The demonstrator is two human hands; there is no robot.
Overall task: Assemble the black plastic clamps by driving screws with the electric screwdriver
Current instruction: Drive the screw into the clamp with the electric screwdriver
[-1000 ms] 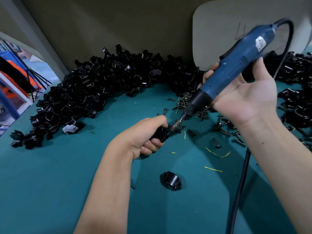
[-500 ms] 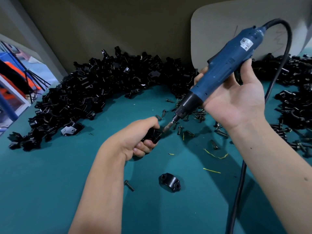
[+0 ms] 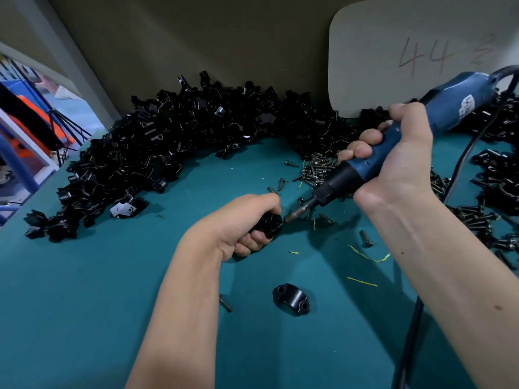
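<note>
My left hand [image 3: 241,220] grips a black plastic clamp [image 3: 270,225] just above the teal table [image 3: 84,304]. My right hand [image 3: 393,161] is wrapped around the blue electric screwdriver [image 3: 387,153], which slants down to the left. Its bit [image 3: 297,211] meets the right side of the held clamp. A loose clamp half [image 3: 292,299] lies on the table below my hands, and a single screw [image 3: 226,303] lies beside my left forearm.
A big heap of black clamp parts [image 3: 168,147] curves along the back and left. More parts [image 3: 494,175] pile at the right. Loose screws [image 3: 317,169] lie behind the screwdriver. The black cord [image 3: 410,332] runs down the right side. A beige board [image 3: 393,51] leans on the wall.
My right hand closed its fingers round the screwdriver, which was lying across an open palm, and tilted it flatter. The bit stays at the clamp in my left hand.
</note>
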